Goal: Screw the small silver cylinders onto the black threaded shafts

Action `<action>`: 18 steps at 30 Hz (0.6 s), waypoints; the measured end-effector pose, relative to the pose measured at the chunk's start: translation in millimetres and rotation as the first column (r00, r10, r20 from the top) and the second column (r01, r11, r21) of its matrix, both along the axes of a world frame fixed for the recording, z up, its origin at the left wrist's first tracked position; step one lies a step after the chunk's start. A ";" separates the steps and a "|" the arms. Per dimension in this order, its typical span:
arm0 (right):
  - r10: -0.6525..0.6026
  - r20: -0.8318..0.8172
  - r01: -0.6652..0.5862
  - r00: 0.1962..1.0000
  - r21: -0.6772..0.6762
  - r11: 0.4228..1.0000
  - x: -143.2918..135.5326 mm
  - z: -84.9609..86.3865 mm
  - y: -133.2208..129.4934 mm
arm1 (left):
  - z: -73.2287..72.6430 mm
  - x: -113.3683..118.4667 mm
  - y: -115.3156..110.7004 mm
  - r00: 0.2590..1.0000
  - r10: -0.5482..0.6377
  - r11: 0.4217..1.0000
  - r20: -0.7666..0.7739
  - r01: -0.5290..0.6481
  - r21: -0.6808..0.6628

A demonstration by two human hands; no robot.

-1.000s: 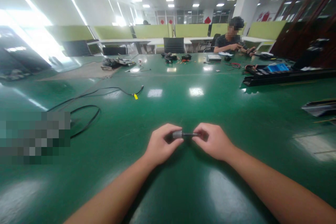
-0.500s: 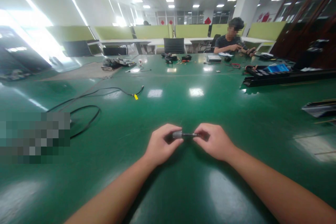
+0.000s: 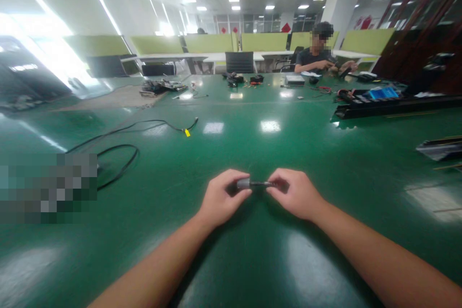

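From where I'm standing, the left hand (image 3: pixel 221 197) is hiding the outer end of a small grey-and-black piece (image 3: pixel 244 184) in its palm, and the right hand (image 3: pixel 298 195) is covering the opposite tip, so I'm seeing only the middle of it; what sort of piece it is, I can't make out. The left thumb and fingers are gripping the thick grey end, while the right fingertips are pinching the thin dark shaft. The piece is lying level between the two hands, over the green table (image 3: pixel 231 149), its long axis running left to right and its shaft pointing right; whether it is touching the tabletop, I can't tell.

Beyond the piece and to its left, a black cable (image 3: pixel 159 121) with a yellow tag (image 3: pixel 187 133) is curling, part of it vanishing behind a blocky patch (image 3: pixel 48 187). Well off to the piece's right, a long black rail (image 3: pixel 382 108) is running out of sight beside a blue item (image 3: pixel 383 93). Far past the piece, a co-worker (image 3: pixel 312 60) is handling something too small to read.
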State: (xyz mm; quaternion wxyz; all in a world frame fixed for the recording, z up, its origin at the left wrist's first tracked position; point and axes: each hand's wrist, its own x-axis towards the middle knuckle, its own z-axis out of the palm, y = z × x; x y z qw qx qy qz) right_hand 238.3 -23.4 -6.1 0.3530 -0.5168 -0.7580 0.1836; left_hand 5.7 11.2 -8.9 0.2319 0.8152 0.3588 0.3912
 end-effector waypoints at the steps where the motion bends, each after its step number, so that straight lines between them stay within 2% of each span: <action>1: -0.001 0.000 0.001 1.000 0.002 1.000 0.1 0.1 0.1 | -0.3 -0.2 0.0 1.000 0.004 1.000 -0.002 -0.004 0.000; 18: 0.006 0.008 -0.006 1.000 0.014 1.000 1.8 1.2 0.1 | -0.5 -0.1 0.7 1.000 -0.001 1.000 0.011 0.001 -0.003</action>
